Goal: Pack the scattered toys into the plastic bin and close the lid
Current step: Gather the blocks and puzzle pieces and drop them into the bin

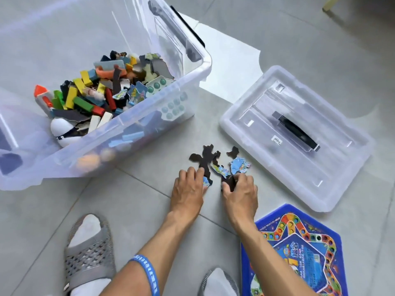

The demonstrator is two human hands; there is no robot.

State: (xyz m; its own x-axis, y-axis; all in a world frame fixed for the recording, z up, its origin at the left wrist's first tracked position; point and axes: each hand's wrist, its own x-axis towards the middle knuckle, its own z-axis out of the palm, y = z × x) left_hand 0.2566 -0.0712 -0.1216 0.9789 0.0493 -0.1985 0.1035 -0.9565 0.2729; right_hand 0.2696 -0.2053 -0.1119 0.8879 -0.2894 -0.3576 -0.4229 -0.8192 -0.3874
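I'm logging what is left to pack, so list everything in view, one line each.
clear plastic bin: one, transparent, on the floor at upper left, lid off.
mixed toys: many, multicoloured wooden blocks, puzzle pieces and a white egg-shaped toy, inside the bin.
clear plastic lid with black handle: one, on the floor at right, apart from the bin.
flat puzzle pieces: several, dark backs and blue printed faces, on the floor before the hands.
blue hexagonal game board: one, floor at lower right.
grey slippers over white socks: two, bottom edge.
blue wristband: one, left forearm.
left hand: touches a puzzle piece.
right hand: grips a dark piece.
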